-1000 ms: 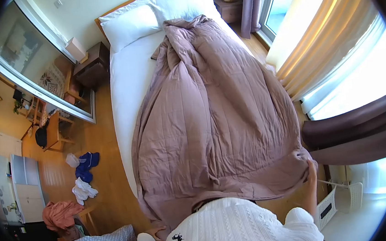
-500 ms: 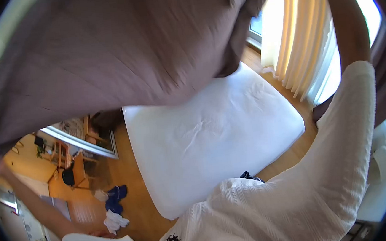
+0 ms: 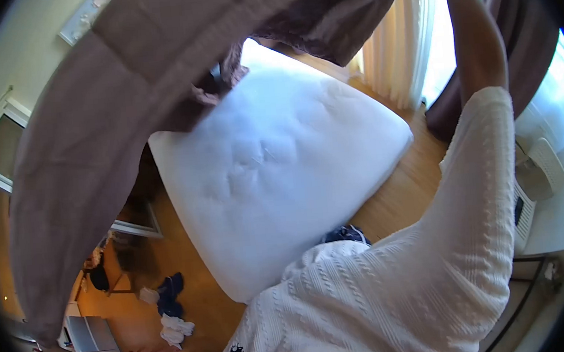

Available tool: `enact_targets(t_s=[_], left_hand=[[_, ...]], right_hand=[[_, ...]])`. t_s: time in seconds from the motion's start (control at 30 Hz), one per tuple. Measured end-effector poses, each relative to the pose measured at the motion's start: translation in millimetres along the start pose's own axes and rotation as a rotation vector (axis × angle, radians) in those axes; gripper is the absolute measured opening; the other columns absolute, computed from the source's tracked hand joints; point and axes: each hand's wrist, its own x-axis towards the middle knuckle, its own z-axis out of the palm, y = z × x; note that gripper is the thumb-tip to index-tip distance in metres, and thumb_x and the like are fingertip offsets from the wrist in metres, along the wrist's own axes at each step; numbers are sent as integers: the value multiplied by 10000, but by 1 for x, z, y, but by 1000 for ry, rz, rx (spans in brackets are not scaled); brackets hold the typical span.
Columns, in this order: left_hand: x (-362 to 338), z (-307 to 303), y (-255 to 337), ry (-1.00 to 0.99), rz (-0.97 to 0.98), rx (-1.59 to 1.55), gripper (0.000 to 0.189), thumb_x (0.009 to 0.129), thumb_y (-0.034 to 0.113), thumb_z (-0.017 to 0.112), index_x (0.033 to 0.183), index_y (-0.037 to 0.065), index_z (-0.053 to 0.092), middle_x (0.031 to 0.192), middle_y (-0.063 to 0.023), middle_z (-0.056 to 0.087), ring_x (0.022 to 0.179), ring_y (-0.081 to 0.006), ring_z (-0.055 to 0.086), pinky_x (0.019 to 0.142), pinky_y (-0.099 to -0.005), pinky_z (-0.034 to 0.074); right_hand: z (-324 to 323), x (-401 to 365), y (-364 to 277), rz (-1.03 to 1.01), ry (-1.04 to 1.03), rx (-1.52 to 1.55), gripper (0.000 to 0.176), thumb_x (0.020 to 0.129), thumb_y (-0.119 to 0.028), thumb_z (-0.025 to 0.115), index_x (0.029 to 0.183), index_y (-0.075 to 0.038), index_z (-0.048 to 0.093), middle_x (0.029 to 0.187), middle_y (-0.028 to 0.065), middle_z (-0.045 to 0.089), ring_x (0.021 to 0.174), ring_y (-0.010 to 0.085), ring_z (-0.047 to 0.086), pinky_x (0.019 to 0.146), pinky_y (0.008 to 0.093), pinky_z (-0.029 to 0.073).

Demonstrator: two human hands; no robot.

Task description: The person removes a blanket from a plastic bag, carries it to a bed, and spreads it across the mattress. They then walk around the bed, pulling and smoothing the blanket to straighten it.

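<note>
A large brown sheet (image 3: 84,139) hangs in the air between my raised arms, arching over the far part of a bed with a white cover (image 3: 275,176). At the lower left, my left hand (image 3: 47,345) grips a corner of the brown cloth. My right arm reaches up at the top right, where the cloth runs out of the frame; the right hand itself is beyond the top edge. The white cover shows shallow wrinkles near its middle.
Clothes (image 3: 170,296) lie on the wooden floor (image 3: 207,316) left of the bed. Light curtains (image 3: 388,46) and a brown curtain (image 3: 524,34) hang at the right. A white chair (image 3: 543,166) stands at the right edge. Something dark (image 3: 346,235) is at the bed's near edge.
The sheet has swung and folded into an arch, showing more of the bed's far end. My left hand has moved down and slightly right. My right hand remains out of sight.
</note>
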Motion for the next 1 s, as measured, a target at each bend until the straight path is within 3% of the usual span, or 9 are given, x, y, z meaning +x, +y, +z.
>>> enact_targets(t_s=[0.2,0.4,0.5,0.6,0.87,0.9,0.93,0.97,1.0], left_hand=[[-116,-87,-166,37,-393,239,474,809,353,436,1155,29,410,1118,-97,446,992,-222,420,814,-343,368],[-186,-48,-216,-58,-565,308,505,800,367,448,1169,26,403,1152,-101,429,1034,-232,399,848,-349,346],[-221,-11,-243,-139,-653,310,520,795,374,454,1175,24,399,1169,-103,421,1055,-236,389,865,-353,335],[-264,4,-271,-206,-768,353,536,790,381,460,1182,22,396,1185,-104,412,1075,-241,378,883,-356,324],[-430,32,-275,-252,-1228,522,578,777,400,476,1201,17,386,1230,-109,390,1131,-253,351,928,-365,296],[-448,13,-342,-270,-1323,391,605,753,413,513,1212,42,377,1240,-105,372,1124,-270,351,903,-403,313],[-464,-1,-399,-287,-1422,268,637,728,425,550,1223,67,369,1249,-101,355,1117,-287,351,877,-442,330],[-484,21,-387,-196,-1453,441,687,700,429,582,1223,47,353,1236,-99,367,1071,-287,387,841,-428,350],[-506,48,-366,-97,-1487,602,738,671,432,614,1222,26,338,1222,-96,380,1024,-286,423,805,-414,371]], right_hand=[[-137,-20,60,290,337,29,478,708,-351,642,947,51,538,923,121,581,848,243,547,759,331,447],[-308,-52,220,431,496,-92,498,733,-317,626,1090,-3,478,1116,119,499,1044,269,435,911,427,324],[-314,-107,257,543,528,-321,426,752,-296,607,1082,-48,498,1104,92,501,1038,255,436,908,439,316],[-351,-128,309,432,626,-359,332,785,-267,566,1081,-126,520,1030,56,534,980,217,474,889,450,323],[-418,-302,358,1139,508,-890,620,740,-503,435,1225,-127,355,1280,101,311,1094,324,356,807,550,312],[-415,-317,365,1263,487,-994,645,733,-522,430,1236,-128,342,1302,105,291,1099,339,351,790,567,318],[-418,-322,383,1405,528,-1140,599,729,-498,442,1194,-125,378,1271,116,322,1041,362,388,765,583,310],[-427,-327,402,1559,563,-1264,554,725,-473,454,1152,-122,413,1240,126,353,984,385,425,741,598,303],[-438,-333,410,1587,329,-1209,500,733,-430,467,1121,-117,431,1194,121,393,930,361,458,715,554,331]])
